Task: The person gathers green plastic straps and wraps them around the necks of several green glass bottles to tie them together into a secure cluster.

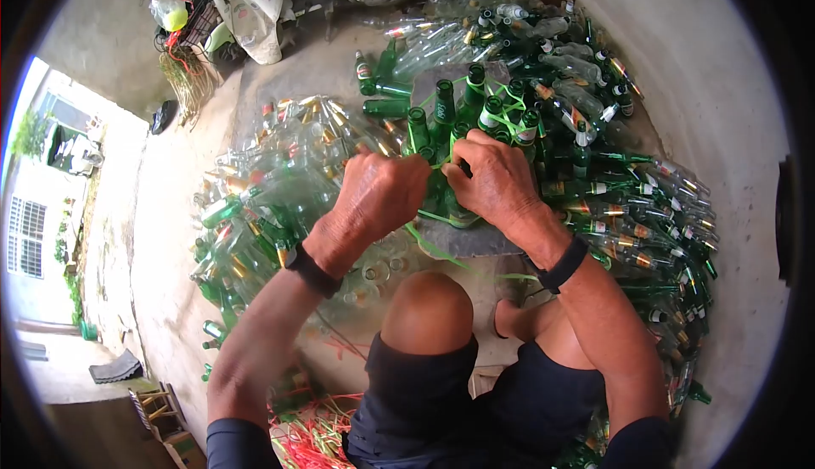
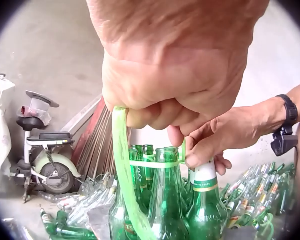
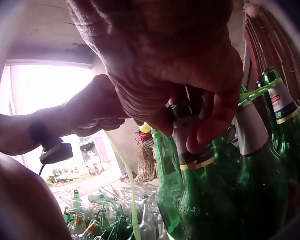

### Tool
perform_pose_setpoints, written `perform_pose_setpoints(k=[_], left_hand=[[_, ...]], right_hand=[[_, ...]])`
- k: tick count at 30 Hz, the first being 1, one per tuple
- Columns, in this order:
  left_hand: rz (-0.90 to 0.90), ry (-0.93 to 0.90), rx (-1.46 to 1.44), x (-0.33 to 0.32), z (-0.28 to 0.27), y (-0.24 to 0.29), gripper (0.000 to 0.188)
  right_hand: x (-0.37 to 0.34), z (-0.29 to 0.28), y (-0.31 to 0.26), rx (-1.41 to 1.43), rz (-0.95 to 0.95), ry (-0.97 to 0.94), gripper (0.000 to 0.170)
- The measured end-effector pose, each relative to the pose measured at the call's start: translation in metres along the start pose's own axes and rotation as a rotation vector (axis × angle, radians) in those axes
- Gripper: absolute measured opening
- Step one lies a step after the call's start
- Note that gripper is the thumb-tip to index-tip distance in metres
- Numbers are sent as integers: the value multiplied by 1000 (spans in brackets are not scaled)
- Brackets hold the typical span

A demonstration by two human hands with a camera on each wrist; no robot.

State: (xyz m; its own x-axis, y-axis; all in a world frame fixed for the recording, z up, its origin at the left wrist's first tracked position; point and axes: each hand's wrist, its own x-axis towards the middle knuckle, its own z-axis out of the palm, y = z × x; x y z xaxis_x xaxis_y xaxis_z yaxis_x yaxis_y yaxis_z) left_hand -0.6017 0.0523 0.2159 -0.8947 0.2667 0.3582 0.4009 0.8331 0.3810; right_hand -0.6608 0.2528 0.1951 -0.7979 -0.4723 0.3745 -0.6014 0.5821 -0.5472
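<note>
Upright green glass bottles (image 1: 443, 112) stand in a tight bundle on a dark slab (image 1: 475, 241). Light green plastic strap (image 2: 121, 160) runs round their necks. My left hand (image 1: 382, 189) has its fingers curled round the strap, and a long tail hangs from that fist. Close beside it, my right hand (image 1: 497, 176) pinches the strap at the neck of a near bottle (image 2: 166, 190). In the right wrist view, the right fingers (image 3: 197, 137) hang over a labelled bottle neck and hide part of it.
Piles of loose bottles lie left (image 1: 289, 172) and right (image 1: 628, 206) of the slab. Red and green strapping (image 1: 314, 435) lies by my legs. An electric scooter (image 2: 50, 165) stands at the back, near a white sack (image 1: 250, 6). A wall (image 1: 739, 129) rises on the right.
</note>
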Motion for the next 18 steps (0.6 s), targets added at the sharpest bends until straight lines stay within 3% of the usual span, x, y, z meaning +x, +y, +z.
perform_pose_setpoints(k=[3,8,11,13,18], left_hand=[[133,-77,195,23,-7,-3,13],[187,-66,208,58,0,-23,15],[76,-149,84,68,5,-32,15],[-137,-164,-153,69,10,-35,12],[-203,-222,-230,60,7,-48,13]], right_hand=[[0,2,3,13,-4,-4,18],[-2,7,5,49,-8,30,16],[-2,6,5,44,-24,38,15],[-2,4,5,4,-21,3,14],[-4,1,4,6,-49,9,13]])
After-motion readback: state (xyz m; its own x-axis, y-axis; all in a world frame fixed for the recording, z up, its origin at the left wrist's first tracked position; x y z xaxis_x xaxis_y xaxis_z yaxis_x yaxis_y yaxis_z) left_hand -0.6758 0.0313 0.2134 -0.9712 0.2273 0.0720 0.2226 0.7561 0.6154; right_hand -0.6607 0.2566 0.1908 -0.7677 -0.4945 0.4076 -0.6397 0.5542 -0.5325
